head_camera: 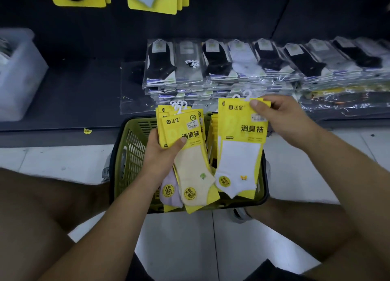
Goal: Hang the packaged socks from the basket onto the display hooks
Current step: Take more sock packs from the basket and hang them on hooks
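Note:
A green plastic basket [130,154] stands on the floor between my knees, with more yellow sock packs upright inside it. My left hand [160,154] grips a fanned stack of yellow-carded sock packs [190,167] above the basket; a cream sock faces me and a lilac one shows behind it. My right hand [282,116] pinches the top of a few packs with a white sock [240,164] in front. White plastic hanger hooks stick up from both bundles. Yellow packs [152,0] hang from the display at the top edge; their hooks are out of view.
Stacks of clear-bagged black, grey and white socks [232,70] lie on the dark low shelf behind the basket. A translucent white bin [19,74] stands at the shelf's left. My bare knees flank the basket on the white tile floor.

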